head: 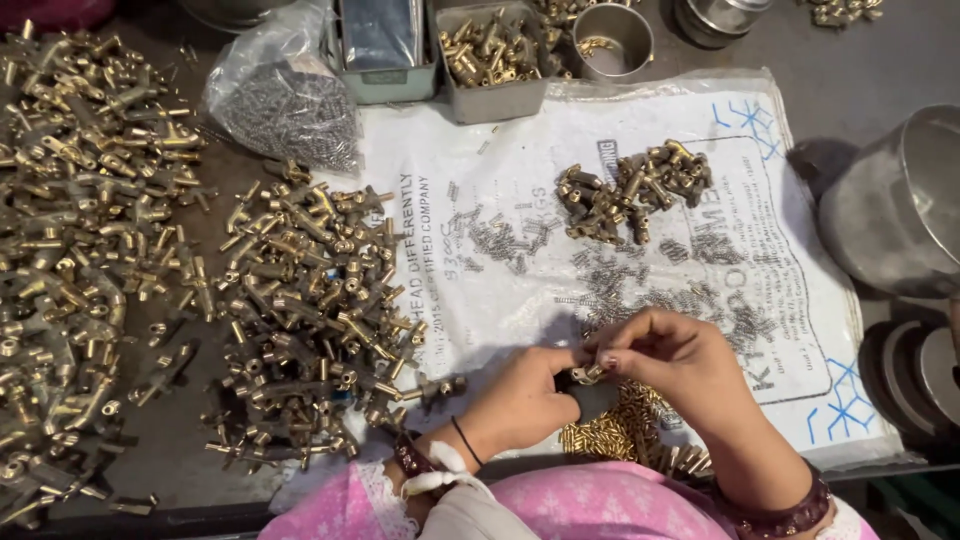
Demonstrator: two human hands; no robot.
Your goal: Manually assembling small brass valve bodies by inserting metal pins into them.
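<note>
Left hand [520, 400] and right hand [675, 365] meet low in the view, just above the near edge of the table. Fingers of both are curled in; between the fingertips sits one small brass part [586, 374], pinched from both sides. Left fingers are closed tight around its left end; right thumb and forefinger are closed on its right end, the other right fingers loosely bent above. The part is off the surface, over the near edge of the white sack [640, 120].

Directly beneath the hands lies a pile of small brass pins [620, 430], touching the sack's near edge. Springs [640, 290] are scattered thinly just beyond the hands, across the middle of the sack. Further out, a heap of brass caps [630, 185]. Bare sack shows between the springs and the caps, and to the right of the hands toward the sack's right edge.

Left of the hands, a dense heap of brass fittings [310, 310] overlaps the sack's left edge; its nearest pieces lie just beside the left wrist. A larger heap [80, 230] fills the far left, a strip of dark table [210, 400] between the two.

Far edge: a plastic bag of springs [290, 100], a grey tray [385, 45], a tray of brass parts [490, 55], a steel cup [612, 38]. At the right edge, a large steel pot [900, 200], well apart from the right hand.
</note>
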